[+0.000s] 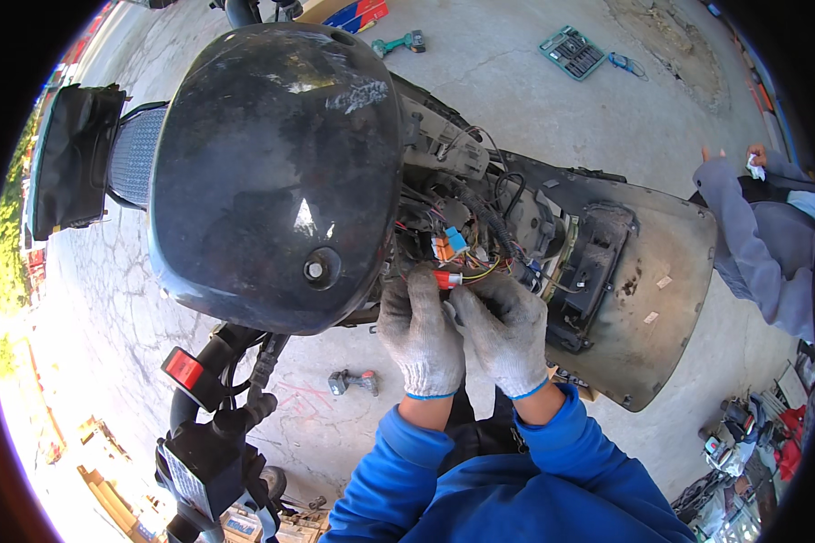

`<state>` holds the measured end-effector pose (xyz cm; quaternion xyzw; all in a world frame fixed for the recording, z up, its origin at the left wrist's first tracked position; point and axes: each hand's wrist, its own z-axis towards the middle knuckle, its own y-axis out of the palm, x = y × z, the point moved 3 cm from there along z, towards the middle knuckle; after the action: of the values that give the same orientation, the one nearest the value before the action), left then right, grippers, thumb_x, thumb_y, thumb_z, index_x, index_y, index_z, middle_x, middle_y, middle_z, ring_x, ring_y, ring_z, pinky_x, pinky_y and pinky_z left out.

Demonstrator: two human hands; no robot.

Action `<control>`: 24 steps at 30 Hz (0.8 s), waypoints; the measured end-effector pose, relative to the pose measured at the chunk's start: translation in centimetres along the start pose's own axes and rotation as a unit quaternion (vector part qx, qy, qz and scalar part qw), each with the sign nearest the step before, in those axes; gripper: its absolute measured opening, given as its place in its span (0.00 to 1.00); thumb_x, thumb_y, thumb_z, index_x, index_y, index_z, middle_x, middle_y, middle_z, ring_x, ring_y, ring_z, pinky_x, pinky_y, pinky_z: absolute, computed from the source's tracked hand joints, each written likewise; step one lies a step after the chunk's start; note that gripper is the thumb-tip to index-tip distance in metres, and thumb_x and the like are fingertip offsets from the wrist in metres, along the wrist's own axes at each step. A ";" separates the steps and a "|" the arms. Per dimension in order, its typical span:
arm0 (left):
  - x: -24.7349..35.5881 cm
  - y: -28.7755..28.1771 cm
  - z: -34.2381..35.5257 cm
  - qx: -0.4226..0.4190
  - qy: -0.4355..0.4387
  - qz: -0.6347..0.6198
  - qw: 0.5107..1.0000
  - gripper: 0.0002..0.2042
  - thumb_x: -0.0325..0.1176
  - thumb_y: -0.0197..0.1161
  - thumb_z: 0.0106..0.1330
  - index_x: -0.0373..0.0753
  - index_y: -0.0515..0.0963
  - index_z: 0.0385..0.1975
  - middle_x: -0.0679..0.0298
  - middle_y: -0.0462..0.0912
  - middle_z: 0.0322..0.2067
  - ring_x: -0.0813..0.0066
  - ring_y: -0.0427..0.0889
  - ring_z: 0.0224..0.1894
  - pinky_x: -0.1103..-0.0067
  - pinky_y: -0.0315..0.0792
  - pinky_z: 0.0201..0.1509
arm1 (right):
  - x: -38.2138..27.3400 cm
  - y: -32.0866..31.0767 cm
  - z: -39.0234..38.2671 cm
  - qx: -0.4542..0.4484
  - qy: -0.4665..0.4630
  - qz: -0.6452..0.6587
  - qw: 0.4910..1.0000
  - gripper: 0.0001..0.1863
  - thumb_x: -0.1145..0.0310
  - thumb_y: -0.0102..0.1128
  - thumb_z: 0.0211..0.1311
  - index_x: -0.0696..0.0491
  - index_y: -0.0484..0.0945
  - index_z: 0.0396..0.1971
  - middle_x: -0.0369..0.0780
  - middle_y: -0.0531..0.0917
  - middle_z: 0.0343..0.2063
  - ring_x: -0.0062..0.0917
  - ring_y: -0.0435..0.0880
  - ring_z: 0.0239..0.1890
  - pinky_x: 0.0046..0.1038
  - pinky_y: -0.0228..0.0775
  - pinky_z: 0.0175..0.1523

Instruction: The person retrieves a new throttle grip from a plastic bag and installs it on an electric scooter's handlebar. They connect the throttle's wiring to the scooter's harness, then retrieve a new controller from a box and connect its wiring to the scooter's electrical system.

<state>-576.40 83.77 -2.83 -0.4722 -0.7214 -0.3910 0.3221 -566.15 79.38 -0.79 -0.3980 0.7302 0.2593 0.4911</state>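
Note:
Both my hands wear pale, soiled knit gloves and meet over the exposed wiring of a motor vehicle with handlebars. My left hand is closed, its thumb and fingers pinching a red plug connector with a whitish end. Close beside it, my right hand has its fingers curled in at the wires; what they grip is hidden. A yellow wire runs off from the connector's whitish end. Just beyond my hands sit a blue connector and an orange connector among the tangled wires.
A large scuffed dark cover fills the left side; a broad panel lies right. Handlebar parts stand at lower left. On the concrete lie cordless drills and a tool case. Another person is at right.

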 end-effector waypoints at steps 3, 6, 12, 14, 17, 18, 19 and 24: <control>0.3 -0.1 0.2 0.003 -0.003 -0.002 1.000 0.13 0.41 0.66 0.79 0.36 0.81 0.42 0.64 0.87 0.37 0.79 0.83 0.36 0.79 0.79 0.44 | -0.8 -1.0 0.4 -0.069 -0.032 -0.017 0.997 0.06 0.73 0.69 0.65 0.58 0.87 0.38 0.41 0.89 0.29 0.18 0.87 0.31 0.25 0.78 0.37; 0.2 -0.1 0.3 0.021 0.010 -0.006 1.000 0.12 0.40 0.66 0.78 0.35 0.82 0.43 0.64 0.87 0.37 0.79 0.83 0.36 0.79 0.79 0.43 | -1.5 -2.9 0.9 -0.123 -0.004 -0.120 0.985 0.08 0.74 0.70 0.62 0.58 0.89 0.41 0.42 0.91 0.35 0.25 0.90 0.37 0.27 0.80 0.42; -0.1 -0.1 0.5 0.004 0.021 -0.018 1.000 0.12 0.39 0.66 0.78 0.35 0.82 0.44 0.63 0.87 0.38 0.78 0.84 0.38 0.78 0.80 0.47 | -3.9 -3.4 1.4 0.004 -0.299 -0.288 0.910 0.22 0.70 0.81 0.47 0.49 0.88 0.47 0.39 0.88 0.43 0.37 0.86 0.46 0.39 0.78 0.53; 0.0 0.0 0.4 -0.012 0.019 -0.023 0.999 0.12 0.38 0.66 0.79 0.34 0.81 0.45 0.63 0.87 0.39 0.78 0.84 0.40 0.77 0.80 0.48 | -3.5 -3.1 2.0 -0.018 -0.343 -0.313 0.885 0.24 0.67 0.82 0.45 0.45 0.88 0.47 0.38 0.86 0.51 0.38 0.84 0.54 0.44 0.71 0.63; -0.3 -0.1 0.5 -0.032 0.004 -0.038 0.999 0.11 0.37 0.65 0.79 0.34 0.81 0.47 0.62 0.87 0.41 0.76 0.84 0.42 0.77 0.79 0.51 | -2.5 -2.6 2.6 -0.049 -0.384 -0.322 0.864 0.23 0.66 0.82 0.46 0.44 0.88 0.46 0.36 0.86 0.49 0.38 0.84 0.52 0.45 0.72 0.61; -0.6 -0.2 0.6 -0.036 -0.005 -0.048 0.998 0.12 0.37 0.64 0.79 0.33 0.81 0.49 0.62 0.87 0.42 0.76 0.84 0.43 0.77 0.79 0.52 | -2.5 -2.6 2.7 -0.047 -0.390 -0.314 0.864 0.23 0.66 0.81 0.46 0.43 0.88 0.46 0.34 0.87 0.48 0.38 0.85 0.51 0.44 0.73 0.60; -0.5 0.0 0.6 -0.038 -0.015 -0.057 0.998 0.12 0.36 0.64 0.80 0.33 0.81 0.51 0.62 0.87 0.42 0.75 0.84 0.44 0.77 0.79 0.53 | -2.5 -2.6 2.7 -0.047 -0.392 -0.314 0.864 0.23 0.67 0.82 0.46 0.44 0.89 0.46 0.36 0.87 0.47 0.38 0.85 0.50 0.43 0.74 0.59; 0.8 0.5 0.7 -0.086 -0.050 -0.082 0.992 0.16 0.36 0.64 0.80 0.31 0.80 0.58 0.60 0.87 0.49 0.73 0.84 0.50 0.74 0.77 0.59 | -2.3 -2.6 2.6 -0.048 -0.396 -0.319 0.860 0.24 0.67 0.82 0.45 0.46 0.90 0.47 0.38 0.86 0.41 0.38 0.86 0.46 0.42 0.77 0.55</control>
<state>-576.32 84.86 -2.38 -0.4565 -0.7363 -0.4529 0.2108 -562.17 80.73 0.31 -0.4962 0.2940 0.2585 0.7749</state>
